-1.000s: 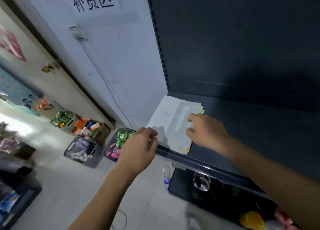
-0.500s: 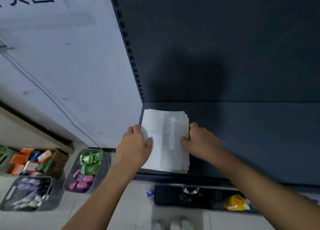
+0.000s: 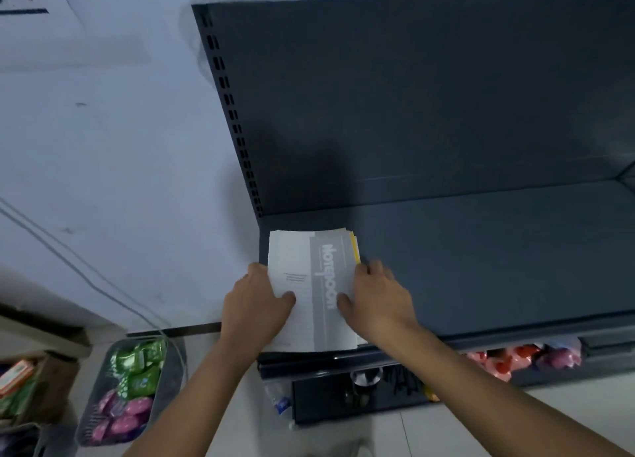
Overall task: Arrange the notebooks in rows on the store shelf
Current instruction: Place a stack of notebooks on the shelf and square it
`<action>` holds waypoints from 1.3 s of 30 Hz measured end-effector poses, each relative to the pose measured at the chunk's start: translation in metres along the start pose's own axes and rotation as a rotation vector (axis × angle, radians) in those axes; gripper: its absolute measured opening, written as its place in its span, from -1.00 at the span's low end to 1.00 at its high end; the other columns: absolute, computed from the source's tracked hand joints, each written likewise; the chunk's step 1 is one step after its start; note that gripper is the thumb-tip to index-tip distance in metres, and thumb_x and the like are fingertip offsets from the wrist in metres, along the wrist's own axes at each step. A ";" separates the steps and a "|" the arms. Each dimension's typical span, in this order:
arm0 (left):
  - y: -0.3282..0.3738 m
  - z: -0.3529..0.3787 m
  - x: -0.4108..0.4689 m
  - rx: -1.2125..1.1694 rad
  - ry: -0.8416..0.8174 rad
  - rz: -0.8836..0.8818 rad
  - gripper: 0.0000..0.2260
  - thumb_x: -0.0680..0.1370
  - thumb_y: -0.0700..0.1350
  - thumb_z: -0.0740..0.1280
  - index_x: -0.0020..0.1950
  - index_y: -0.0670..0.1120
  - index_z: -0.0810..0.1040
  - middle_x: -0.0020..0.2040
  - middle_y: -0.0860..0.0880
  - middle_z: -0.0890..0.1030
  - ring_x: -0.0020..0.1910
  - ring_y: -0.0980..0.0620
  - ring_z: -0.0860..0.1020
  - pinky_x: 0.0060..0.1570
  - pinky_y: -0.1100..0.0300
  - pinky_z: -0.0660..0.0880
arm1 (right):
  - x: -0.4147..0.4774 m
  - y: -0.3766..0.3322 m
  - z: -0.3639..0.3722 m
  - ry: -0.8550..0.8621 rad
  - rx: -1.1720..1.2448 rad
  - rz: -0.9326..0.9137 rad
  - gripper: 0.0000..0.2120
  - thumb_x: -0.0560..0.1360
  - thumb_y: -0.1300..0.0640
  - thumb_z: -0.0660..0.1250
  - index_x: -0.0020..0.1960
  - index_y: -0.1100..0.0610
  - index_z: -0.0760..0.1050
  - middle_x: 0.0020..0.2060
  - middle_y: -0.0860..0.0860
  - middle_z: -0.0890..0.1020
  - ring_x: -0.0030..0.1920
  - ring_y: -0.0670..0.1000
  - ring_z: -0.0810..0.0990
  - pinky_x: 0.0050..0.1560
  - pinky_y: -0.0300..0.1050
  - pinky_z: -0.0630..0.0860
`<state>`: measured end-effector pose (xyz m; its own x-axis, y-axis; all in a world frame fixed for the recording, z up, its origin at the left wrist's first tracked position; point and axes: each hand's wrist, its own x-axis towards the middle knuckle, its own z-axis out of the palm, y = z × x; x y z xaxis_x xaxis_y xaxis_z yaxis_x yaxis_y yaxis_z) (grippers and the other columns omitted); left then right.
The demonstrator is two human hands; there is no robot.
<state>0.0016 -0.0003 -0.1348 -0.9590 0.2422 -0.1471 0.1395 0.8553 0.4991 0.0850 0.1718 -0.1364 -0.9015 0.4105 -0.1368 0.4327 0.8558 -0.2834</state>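
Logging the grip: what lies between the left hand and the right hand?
In the head view, the stack of notebooks lies between the left hand and right hand, flat on the shelf; each hand holds one side.

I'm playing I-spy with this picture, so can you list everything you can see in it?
notebooks: one stack, number unclear, white-grey top, yellow edge beneath, shelf's left end
shelf: one, dark grey, against wall
basket: one, grey, floor at left
green packs: several, green, basket's far part
pink packs: several, pink, basket's near part
box: one, brown, floor far left
cable: count unclear, grey, down the wall
bottle: one, clear with blue label, below shelf
red packs: several, red-pink, lower level at right
left hand: holds stack's left edge
right hand: holds stack's right edge
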 end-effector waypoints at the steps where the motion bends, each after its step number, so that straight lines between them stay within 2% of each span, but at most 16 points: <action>1: -0.001 -0.002 0.001 -0.018 0.005 -0.013 -0.68 0.49 0.02 0.41 0.09 -0.04 0.35 -0.19 0.15 0.46 -0.30 0.21 0.39 -0.39 0.31 0.21 | 0.000 -0.003 0.000 -0.004 -0.008 -0.007 -0.63 0.61 -0.10 0.20 0.27 0.16 0.39 0.25 0.07 0.38 0.26 0.08 0.38 -0.07 -0.06 0.42; 5: -0.004 -0.009 0.004 -0.093 0.012 -0.052 -0.65 0.47 -0.03 0.44 0.10 -0.03 0.31 -0.21 0.16 0.45 -0.30 0.22 0.42 -0.43 0.29 0.27 | 0.001 -0.011 0.001 -0.037 0.012 -0.024 -0.68 0.61 -0.09 0.20 0.19 0.15 0.41 0.21 0.05 0.36 0.24 0.07 0.34 -0.10 -0.08 0.41; 9: -0.005 -0.009 0.004 -0.155 -0.013 -0.079 -0.62 0.49 -0.03 0.44 0.13 -0.03 0.29 -0.18 0.16 0.43 -0.26 0.21 0.43 -0.41 0.27 0.31 | 0.006 -0.006 0.002 -0.074 0.141 0.048 -0.65 0.58 -0.08 0.23 0.22 0.15 0.40 0.22 0.04 0.34 0.28 0.07 0.31 0.00 -0.05 0.46; 12: -0.006 -0.008 0.005 -0.179 -0.032 -0.101 -0.66 0.49 -0.02 0.43 0.12 -0.07 0.35 -0.17 0.14 0.47 -0.25 0.21 0.44 -0.40 0.28 0.32 | 0.012 -0.002 0.001 -0.091 0.265 0.144 -0.61 0.56 -0.02 0.27 0.26 0.21 0.40 0.24 0.10 0.37 0.27 0.12 0.36 0.04 -0.06 0.44; 15: -0.003 -0.007 0.006 -0.165 -0.056 -0.124 -0.75 0.48 -0.01 0.41 0.01 -0.13 0.47 -0.17 0.05 0.56 -0.24 0.14 0.50 -0.41 0.24 0.33 | 0.015 0.000 -0.001 -0.119 0.303 0.189 -0.62 0.54 -0.01 0.30 0.22 0.23 0.41 0.21 0.12 0.40 0.23 0.14 0.41 0.03 -0.07 0.44; 18: 0.000 -0.005 0.006 -0.168 -0.075 -0.126 -0.79 0.49 -0.04 0.37 -0.08 -0.19 0.53 -0.21 -0.02 0.60 -0.26 0.06 0.54 -0.42 0.21 0.35 | 0.018 -0.001 0.000 -0.147 0.405 0.228 -0.71 0.50 0.00 0.35 0.06 0.19 0.41 0.15 0.08 0.41 0.16 0.11 0.44 -0.01 -0.10 0.42; 20: 0.000 -0.003 0.004 -0.164 -0.065 -0.136 -0.78 0.51 -0.03 0.36 -0.05 -0.19 0.50 -0.18 -0.03 0.58 -0.24 0.05 0.53 -0.40 0.19 0.36 | 0.018 -0.002 0.001 -0.173 0.492 0.246 -0.71 0.48 0.02 0.38 -0.01 0.17 0.36 0.16 0.08 0.43 0.17 0.09 0.45 0.02 -0.08 0.46; 22: -0.001 -0.003 0.001 -0.164 -0.049 -0.156 -0.75 0.52 -0.02 0.37 0.00 -0.17 0.44 -0.13 -0.04 0.55 -0.20 0.05 0.51 -0.37 0.18 0.36 | 0.018 -0.003 0.001 -0.190 0.505 0.247 -0.64 0.47 0.01 0.40 0.11 0.22 0.39 0.20 0.06 0.42 0.25 0.09 0.44 0.12 -0.05 0.48; 25: -0.002 -0.004 -0.002 -0.162 -0.036 -0.165 -0.73 0.52 -0.01 0.38 0.01 -0.18 0.43 -0.13 -0.05 0.55 -0.20 0.04 0.51 -0.37 0.18 0.37 | 0.015 -0.005 0.002 -0.182 0.462 0.211 -0.63 0.47 0.00 0.38 0.10 0.21 0.37 0.13 0.05 0.40 0.19 0.08 0.43 0.08 -0.06 0.44; 28: -0.002 -0.005 -0.005 -0.147 -0.019 -0.165 -0.73 0.51 0.00 0.39 -0.02 -0.18 0.44 -0.16 -0.05 0.56 -0.24 0.04 0.52 -0.40 0.19 0.37 | 0.010 -0.009 0.004 -0.169 0.344 0.154 -0.55 0.51 -0.03 0.34 0.28 0.20 0.37 0.23 0.08 0.38 0.30 0.11 0.36 0.14 -0.01 0.46; 31: -0.003 -0.006 -0.005 -0.145 0.019 -0.178 -0.73 0.48 -0.01 0.41 -0.07 -0.18 0.45 -0.19 -0.05 0.57 -0.27 0.03 0.52 -0.43 0.20 0.35 | 0.004 -0.013 0.006 -0.145 0.294 0.095 -0.60 0.53 -0.04 0.30 0.27 0.15 0.36 0.23 0.08 0.35 0.31 0.11 0.31 0.11 -0.02 0.45; 34: -0.003 -0.007 -0.003 -0.142 0.030 -0.190 -0.72 0.46 -0.01 0.42 -0.12 -0.20 0.46 -0.24 -0.06 0.57 -0.31 0.01 0.53 -0.45 0.21 0.34 | 0.005 -0.015 0.007 -0.182 0.356 0.090 -0.62 0.54 -0.05 0.30 0.27 0.13 0.40 0.25 0.06 0.34 0.33 0.10 0.29 0.18 -0.01 0.45; 37: -0.002 -0.008 -0.001 -0.148 0.033 -0.183 -0.70 0.44 -0.02 0.44 -0.24 -0.20 0.43 -0.36 -0.03 0.53 -0.41 0.03 0.49 -0.49 0.24 0.32 | 0.007 -0.016 0.006 -0.208 0.415 0.116 -0.55 0.53 -0.08 0.32 0.31 0.13 0.37 0.27 0.06 0.34 0.34 0.10 0.29 0.21 0.00 0.43; 39: -0.003 -0.010 0.000 -0.148 0.044 -0.195 -0.69 0.45 0.00 0.43 -0.24 -0.21 0.44 -0.37 -0.03 0.52 -0.42 0.04 0.47 -0.49 0.24 0.33 | 0.008 -0.015 0.006 -0.209 0.418 0.126 -0.51 0.52 -0.07 0.32 0.35 0.14 0.33 0.28 0.07 0.34 0.34 0.10 0.29 0.22 0.01 0.42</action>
<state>-0.0012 -0.0074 -0.1283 -0.9745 0.0565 -0.2170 -0.0836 0.8064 0.5855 0.0714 0.1598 -0.1390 -0.8413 0.3937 -0.3704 0.5402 0.5861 -0.6038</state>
